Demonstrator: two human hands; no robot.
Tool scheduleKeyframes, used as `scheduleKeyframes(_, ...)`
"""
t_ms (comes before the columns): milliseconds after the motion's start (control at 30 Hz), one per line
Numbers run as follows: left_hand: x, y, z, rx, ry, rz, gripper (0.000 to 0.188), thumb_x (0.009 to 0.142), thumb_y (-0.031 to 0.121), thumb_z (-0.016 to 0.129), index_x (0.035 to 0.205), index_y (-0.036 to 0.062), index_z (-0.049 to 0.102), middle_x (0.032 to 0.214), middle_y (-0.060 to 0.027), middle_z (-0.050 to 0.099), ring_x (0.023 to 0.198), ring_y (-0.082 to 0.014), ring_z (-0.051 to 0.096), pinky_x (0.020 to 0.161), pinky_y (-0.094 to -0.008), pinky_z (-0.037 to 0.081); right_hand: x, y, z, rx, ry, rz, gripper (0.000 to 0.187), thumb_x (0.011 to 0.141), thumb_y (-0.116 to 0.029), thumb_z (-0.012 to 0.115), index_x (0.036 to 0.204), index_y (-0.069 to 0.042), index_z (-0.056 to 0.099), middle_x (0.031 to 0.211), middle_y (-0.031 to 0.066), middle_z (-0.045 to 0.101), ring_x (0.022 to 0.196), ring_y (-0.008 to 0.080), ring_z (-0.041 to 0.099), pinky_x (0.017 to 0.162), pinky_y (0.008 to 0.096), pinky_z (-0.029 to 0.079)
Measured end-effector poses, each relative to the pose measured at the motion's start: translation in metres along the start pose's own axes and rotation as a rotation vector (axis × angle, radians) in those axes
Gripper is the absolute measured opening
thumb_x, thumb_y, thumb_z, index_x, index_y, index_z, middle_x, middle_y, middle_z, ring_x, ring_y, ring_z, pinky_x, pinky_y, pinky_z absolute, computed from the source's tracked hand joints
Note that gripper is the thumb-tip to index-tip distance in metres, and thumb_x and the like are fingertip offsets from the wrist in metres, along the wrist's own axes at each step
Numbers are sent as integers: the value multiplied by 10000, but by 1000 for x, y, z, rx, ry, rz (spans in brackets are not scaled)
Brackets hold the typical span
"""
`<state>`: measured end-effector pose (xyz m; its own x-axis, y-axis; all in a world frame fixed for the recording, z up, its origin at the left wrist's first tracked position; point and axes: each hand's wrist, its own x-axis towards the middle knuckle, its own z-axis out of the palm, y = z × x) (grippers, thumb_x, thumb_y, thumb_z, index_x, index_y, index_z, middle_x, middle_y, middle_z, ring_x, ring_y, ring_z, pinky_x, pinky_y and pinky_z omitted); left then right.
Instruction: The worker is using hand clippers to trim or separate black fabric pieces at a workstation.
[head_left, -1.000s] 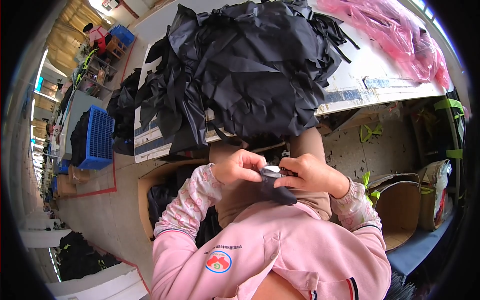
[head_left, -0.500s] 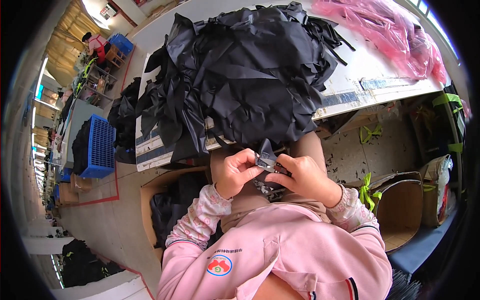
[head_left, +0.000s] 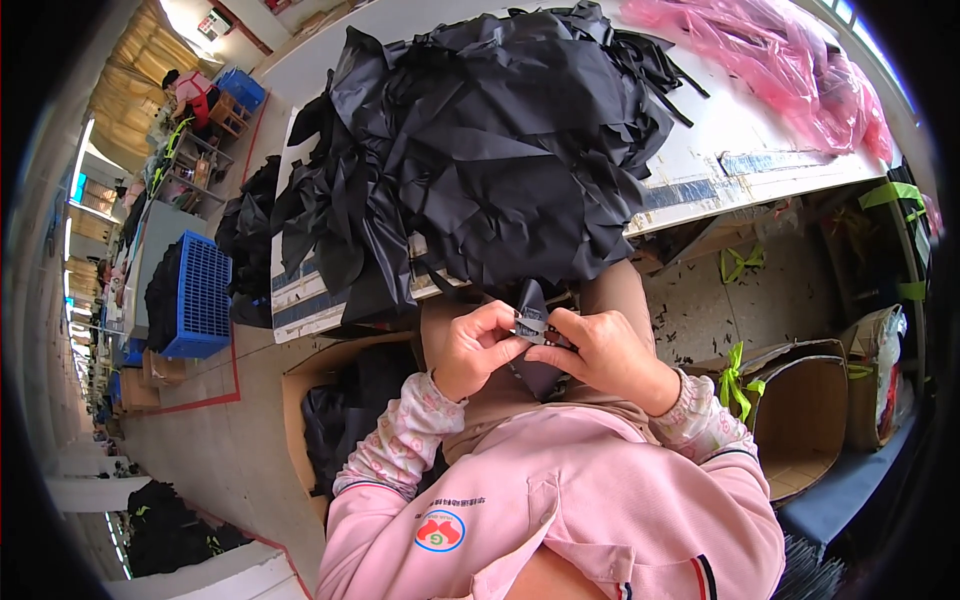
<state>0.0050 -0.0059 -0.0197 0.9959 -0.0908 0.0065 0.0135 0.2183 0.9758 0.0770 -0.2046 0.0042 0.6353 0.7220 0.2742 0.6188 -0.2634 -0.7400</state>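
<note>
Close together over my lap, both hands are at work on a small black fabric piece [head_left: 532, 299] with pale print on it. Finger and thumb of my left hand [head_left: 470, 350] pinch its edge. My right hand [head_left: 615, 352] is closed around what looks like small thread snips [head_left: 533, 324], with a silvery blade beside the fabric and a dark handle mostly hidden by the fingers. Just beyond, a big heap of black fabric pieces [head_left: 500, 160] lies on the white table [head_left: 690, 200], some hanging over its near edge.
Pink plastic sheeting [head_left: 770, 70] lies at the table's far right. Cardboard boxes stand on both sides of me, the left box [head_left: 297, 400] holding black fabric, the right box [head_left: 800, 425] open. A blue crate [head_left: 205, 295] is at the left. Another person [head_left: 190, 95] works farther back.
The silvery blade has turned slightly between my fingers, and the black piece now hangs lower between my legs. My hands have barely shifted.
</note>
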Motion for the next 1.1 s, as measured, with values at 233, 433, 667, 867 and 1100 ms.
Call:
scheduleKeyframes(233, 0, 1, -2, 132, 27, 44, 57, 843, -54, 637, 866, -16, 602, 927, -13, 548, 823, -71, 518, 747, -212, 430, -6, 5, 0, -54, -11, 29, 363, 838, -335, 712, 781, -29, 526, 567, 147, 544, 527, 378, 548, 484, 425, 422)
scheduleKeyframes(433, -18, 11, -37, 642, 66, 92, 107, 763, 5, 672, 810, -30, 583, 859, -70, 575, 737, -157, 552, 677, -273, 451, -5, 24, -6, 47, -13, 190, 347, 859, -303, 705, 902, 15, 571, 619, 184, 572, 567, 373, 569, 515, 388, 434)
scheduleKeyframes(667, -195, -121, -200, 1431, 27, -642, 96, 661, 145, 682, 687, 53, 681, 781, -178, 607, 750, -357, 609, 733, -405, 518, -6, 105, 17, -82, 85, 306, 344, 913, -322, 621, 961, -4, 496, 751, 224, 630, 742, 434, 607, 631, 478, 479)
scheduleKeyframes(867, -373, -252, -219, 1281, -492, -1409, 476, 705, 411, 695, 934, -6, 724, 999, -250, 671, 970, -377, 643, 880, -427, 503, 27, 114, 33, -171, 175, 474, 400, 836, -366, 709, 874, 9, 576, 743, 212, 633, 746, 408, 620, 640, 463, 476)
scheduleKeyframes(1100, -188, -113, -184, 1416, -145, -1002, 379, 799, 432, 658, 919, 79, 727, 949, -171, 688, 918, -335, 654, 843, -409, 506, 25, 132, 58, 322, 239, 507, 342, 856, -280, 712, 730, -8, 548, 544, 45, 500, 489, 133, 484, 469, 319, 383)
